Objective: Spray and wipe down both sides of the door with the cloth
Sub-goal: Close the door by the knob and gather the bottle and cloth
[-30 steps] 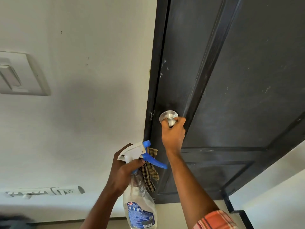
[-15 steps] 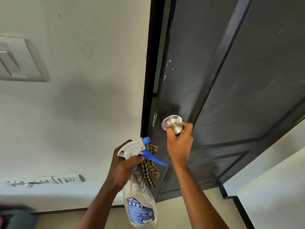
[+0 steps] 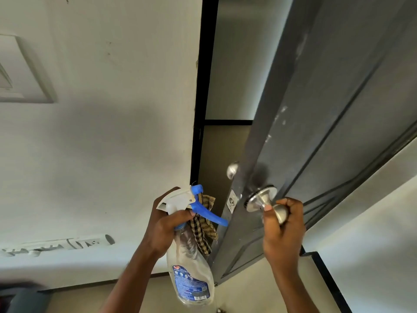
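The dark grey panelled door (image 3: 327, 105) stands partly open, its edge turned toward me. My right hand (image 3: 283, 227) grips the steel door knob (image 3: 265, 201) on the near face. A second knob (image 3: 232, 170) shows on the far face. My left hand (image 3: 168, 224) holds a clear spray bottle (image 3: 190, 274) by its neck; the bottle has a white head and blue trigger. A brown checked cloth (image 3: 203, 227) is tucked in the same hand, hanging behind the bottle.
The black door frame (image 3: 199, 109) runs up beside a white wall (image 3: 112, 136). A switch plate (image 3: 20, 71) sits at upper left and a socket strip (image 3: 58, 245) at lower left. Through the gap is a dim space beyond. Another white wall (image 3: 372, 222) stands at right.
The door has swung open toward me, pulled by my right hand on the knob, so a gap and the far knob now show. My left hand keeps the bottle and cloth.
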Motion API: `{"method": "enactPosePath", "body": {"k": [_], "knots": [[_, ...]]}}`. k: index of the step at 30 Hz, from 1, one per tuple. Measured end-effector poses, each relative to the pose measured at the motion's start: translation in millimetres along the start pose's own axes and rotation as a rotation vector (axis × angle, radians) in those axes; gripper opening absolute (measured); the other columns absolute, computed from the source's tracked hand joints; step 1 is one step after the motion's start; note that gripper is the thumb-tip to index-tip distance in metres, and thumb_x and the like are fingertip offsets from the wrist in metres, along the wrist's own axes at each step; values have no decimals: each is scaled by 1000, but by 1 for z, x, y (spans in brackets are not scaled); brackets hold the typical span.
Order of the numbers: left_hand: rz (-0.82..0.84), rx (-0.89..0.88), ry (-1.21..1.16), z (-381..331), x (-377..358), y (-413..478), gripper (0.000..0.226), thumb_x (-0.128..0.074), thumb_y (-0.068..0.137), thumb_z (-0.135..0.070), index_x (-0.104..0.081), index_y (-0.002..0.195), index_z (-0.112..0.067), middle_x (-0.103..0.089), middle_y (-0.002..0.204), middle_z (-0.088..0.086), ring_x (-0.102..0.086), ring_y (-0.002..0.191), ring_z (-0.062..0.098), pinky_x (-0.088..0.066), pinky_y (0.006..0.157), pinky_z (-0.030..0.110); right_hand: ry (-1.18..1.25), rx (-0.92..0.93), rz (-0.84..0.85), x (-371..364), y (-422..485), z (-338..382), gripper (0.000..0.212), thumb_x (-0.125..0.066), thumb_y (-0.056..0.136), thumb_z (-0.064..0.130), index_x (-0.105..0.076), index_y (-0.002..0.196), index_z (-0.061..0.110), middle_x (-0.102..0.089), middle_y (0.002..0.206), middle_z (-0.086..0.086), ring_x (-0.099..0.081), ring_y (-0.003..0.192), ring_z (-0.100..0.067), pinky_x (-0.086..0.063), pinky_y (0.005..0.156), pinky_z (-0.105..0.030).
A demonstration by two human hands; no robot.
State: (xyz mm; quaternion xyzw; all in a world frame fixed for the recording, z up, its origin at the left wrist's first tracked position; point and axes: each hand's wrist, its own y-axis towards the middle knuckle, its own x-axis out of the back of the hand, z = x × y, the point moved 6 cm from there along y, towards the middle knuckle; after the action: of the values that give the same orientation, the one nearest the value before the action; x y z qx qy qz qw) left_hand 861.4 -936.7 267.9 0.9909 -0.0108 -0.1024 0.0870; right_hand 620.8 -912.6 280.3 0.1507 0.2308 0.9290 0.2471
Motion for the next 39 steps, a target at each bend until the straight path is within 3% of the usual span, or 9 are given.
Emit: {"method": "enactPosePath", "body": {"k": [6,9,13,16,22,24,29,34,39], "knots": [[6,41,-30,14,6,8,16,-71,57,-25,-71,73,-25,-64,67,0,-61,64,15,-49,58,22,43,65,-49,19,-11,2,15,-53,80,32,-48,91,23,-60,75,23,-57,60,0,-43,46,-13],[-6,49,-32,17,6,15,35,-71,54,-32,-67,83,-13,-66,70,0,-63,68,15,-51,60,23,53,70,-47,15,-10,2,17,-52,81,32,-48,90,19,-59,74,23,-56,60,0,-42,47,-10],[8,35,-43,15,6,22,23,-70,55,-31,-72,76,-24,-66,70,0,-63,68,14,-51,61,23,35,60,-57,1,-2,1,13,-54,82,29,-48,89,20,-59,73,22,-55,58,1,-41,47,-7],[-3,21,-43,14,12,27,23,-70,56,-30,-73,78,-25,-65,73,3,-62,70,16,-52,63,25,26,39,-56,-16,8,-1,14,-56,83,10,-48,87,20,-61,72,24,-56,56,3,-39,46,-5],[-27,21,10,15,21,33,25,-71,57,-32,-72,80,-23,-66,75,8,-62,72,24,-52,63,29,-39,-65,-6,-61,36,-20,12,-61,90,5,-51,94,11,-60,65,13,-53,50,-3,-38,41,-15],[-39,39,20,15,22,35,29,-71,55,-34,-72,80,-19,-66,74,10,-62,71,26,-52,62,29,-49,-96,-2,-76,48,-23,13,-62,89,11,-50,95,13,-56,59,7,-53,48,-3,-37,41,-16],[-49,21,40,12,22,41,31,-70,56,-32,-71,83,-16,-63,80,21,-61,75,32,-52,66,37,-67,-138,26,-112,76,-30,21,-62,88,30,-49,97,16,-62,71,2,-58,58,-11,-44,48,-28],[-73,3,46,11,28,44,37,-70,57,-30,-68,88,-8,-61,82,27,-61,76,41,-50,69,45,-76,-166,77,-139,100,-31,23,-61,88,31,-46,98,17,-64,76,1,-60,62,-10,-39,46,-13],[-124,39,58,17,38,46,55,-71,56,-32,-66,101,-1,-68,89,22,-64,86,44,-53,76,49,-73,-183,82,-154,115,-31,23,-61,88,29,-45,98,15,-62,74,3,-60,60,-8,-40,44,-15]]}}
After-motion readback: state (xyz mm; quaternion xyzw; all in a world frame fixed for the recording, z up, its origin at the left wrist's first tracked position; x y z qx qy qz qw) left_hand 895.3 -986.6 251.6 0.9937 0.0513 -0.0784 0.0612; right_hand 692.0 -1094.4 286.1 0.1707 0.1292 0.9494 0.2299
